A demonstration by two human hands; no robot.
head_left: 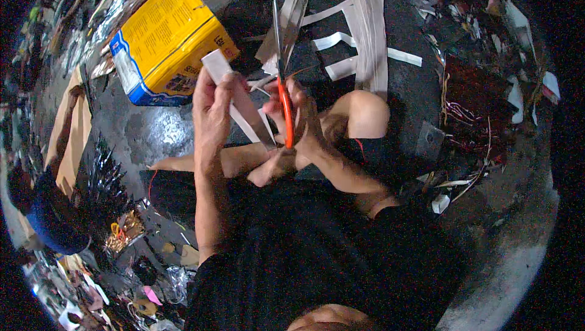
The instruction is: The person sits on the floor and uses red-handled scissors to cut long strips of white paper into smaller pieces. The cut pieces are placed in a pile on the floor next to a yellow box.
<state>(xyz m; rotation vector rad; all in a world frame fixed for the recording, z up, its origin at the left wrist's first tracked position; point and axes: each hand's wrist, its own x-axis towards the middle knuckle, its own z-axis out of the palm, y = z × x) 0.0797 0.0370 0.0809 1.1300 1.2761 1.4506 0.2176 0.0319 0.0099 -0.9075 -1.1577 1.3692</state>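
In front of my crossed legs, my left hand point(213, 102) is closed on a long pale strip point(246, 104), perhaps paper or cloth, between thumb and fingers. The strip slants down and right from its folded-looking upper end. Beside it, my right hand point(298, 105) is wrapped around the orange handles of a pair of scissors point(285, 102). Their metal blades point up and away from me and look nearly closed, apart from the held strip. A few narrow white pieces show between the two hands. My right fingers partly hide the handles.
A yellow and blue tin point(164, 35) stands at the far left. Two bundles of pale strips, one far centre point(291, 17) and one farther right point(370, 35), lie on the dark floor with loose strips point(404, 57). Scraps point(463, 124) litter the right; cardboard point(64, 133) lies left.
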